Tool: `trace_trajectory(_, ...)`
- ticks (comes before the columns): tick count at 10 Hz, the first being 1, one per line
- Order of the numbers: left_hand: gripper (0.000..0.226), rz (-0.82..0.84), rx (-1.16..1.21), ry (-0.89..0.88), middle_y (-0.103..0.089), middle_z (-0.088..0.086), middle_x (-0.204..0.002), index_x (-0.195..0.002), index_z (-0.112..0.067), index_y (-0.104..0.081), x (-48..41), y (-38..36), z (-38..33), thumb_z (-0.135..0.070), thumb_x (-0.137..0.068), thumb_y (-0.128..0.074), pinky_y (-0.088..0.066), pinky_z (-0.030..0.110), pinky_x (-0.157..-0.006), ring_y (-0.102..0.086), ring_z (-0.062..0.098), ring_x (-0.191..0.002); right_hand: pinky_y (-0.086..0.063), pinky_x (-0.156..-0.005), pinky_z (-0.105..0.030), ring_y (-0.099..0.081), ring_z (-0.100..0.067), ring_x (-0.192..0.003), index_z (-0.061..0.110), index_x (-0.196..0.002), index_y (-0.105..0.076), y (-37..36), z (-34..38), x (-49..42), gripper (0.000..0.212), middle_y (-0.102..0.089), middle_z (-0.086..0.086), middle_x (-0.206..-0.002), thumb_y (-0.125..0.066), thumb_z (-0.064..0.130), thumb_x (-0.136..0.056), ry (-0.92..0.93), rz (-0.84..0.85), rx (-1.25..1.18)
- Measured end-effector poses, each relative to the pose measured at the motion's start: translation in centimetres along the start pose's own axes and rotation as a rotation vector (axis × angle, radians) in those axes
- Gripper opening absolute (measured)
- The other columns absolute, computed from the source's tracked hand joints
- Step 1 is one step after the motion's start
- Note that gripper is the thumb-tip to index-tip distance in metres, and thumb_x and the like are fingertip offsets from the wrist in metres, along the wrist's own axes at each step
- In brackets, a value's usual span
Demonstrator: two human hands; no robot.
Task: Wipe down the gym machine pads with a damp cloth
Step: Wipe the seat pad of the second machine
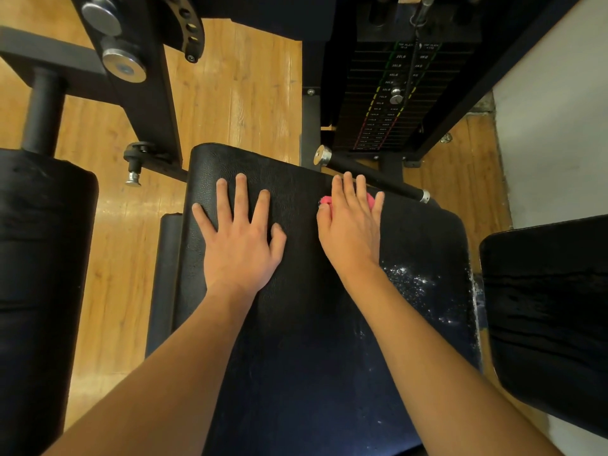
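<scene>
Most of the pink cloth (328, 200) is hidden under my right hand (353, 232); only a crumpled edge shows beside my thumb and another bit peeks out by my little finger, so I cannot tell its full shape or whether it is wet. It lies near the far end of the black seat pad (306, 340), and my right hand presses flat on it with straight fingers held close together. My left hand (238, 238) lies flat on the bare pad just beside it, fingers spread and holding nothing. The pad is a long rounded rectangle of pebbled, leather-like vinyl, and its near end runs out of view below. A scatter of white specks (411, 281) sits on its right side, near my right wrist. A thick cylindrical roller pad (42, 258) on the left and another flat black pad (546, 307) on the right are both cut off by the edges. Beyond my fingertips a black bar with metal end caps (371, 176) crosses at an angle. Behind it stands the weight stack (388, 103), its small labels mostly too blurred to read, with a metal selector pin (396, 97) pushed in. The floor (246, 93) is glossy wood-grain planks.
</scene>
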State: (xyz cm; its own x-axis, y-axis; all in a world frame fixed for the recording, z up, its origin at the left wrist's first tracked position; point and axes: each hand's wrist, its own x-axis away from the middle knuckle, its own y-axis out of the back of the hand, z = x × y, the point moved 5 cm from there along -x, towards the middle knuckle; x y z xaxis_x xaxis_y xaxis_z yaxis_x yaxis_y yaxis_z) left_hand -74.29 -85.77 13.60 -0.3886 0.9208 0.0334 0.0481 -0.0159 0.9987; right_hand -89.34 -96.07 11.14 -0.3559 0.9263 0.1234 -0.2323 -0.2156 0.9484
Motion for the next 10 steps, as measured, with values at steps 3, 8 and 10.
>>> trace_trajectory(3, 0.059, -0.011, 0.004, -0.003, -0.019, 0.014, -0.169, -0.154, -0.022, -0.035, -0.1, -0.1, 0.1, -0.048, -0.101, -0.031, -0.013, 0.073, -0.118, -0.007, 0.038, -0.157, 0.001, -0.125, -0.054, 0.010, -0.028, -0.158, 0.031, -0.161, -0.028, -0.2, -1.7, -1.7, 0.064, -0.010, -0.002, -0.172, -0.031, 0.060, -0.103, 0.116, 0.109, -0.081)
trace_trajectory(8, 0.060, 0.011, 0.008, 0.005, -0.016, 0.013, -0.170, -0.155, -0.023, -0.034, 0.0, 0.2, -0.1, -0.048, -0.101, -0.027, -0.010, 0.071, -0.118, -0.005, 0.038, -0.157, -0.011, -0.129, -0.045, -0.010, -0.028, -0.158, 0.007, -0.153, -0.043, -0.1, -0.4, 0.7, 0.058, -0.040, -0.011, -0.161, -0.019, 0.037, -0.109, 0.052, -0.008, -0.116)
trace_trajectory(10, 0.059, 0.004, 0.006, -0.002, -0.017, 0.013, -0.169, -0.155, -0.022, -0.035, -0.1, 0.0, -0.1, -0.048, -0.102, -0.030, -0.011, 0.072, -0.118, -0.006, 0.038, -0.157, -0.018, -0.127, -0.046, -0.013, -0.030, -0.158, 0.007, -0.152, -0.045, 1.2, 1.1, -3.7, 0.046, -0.042, -0.012, -0.160, -0.029, 0.025, -0.112, 0.048, -0.054, -0.206)
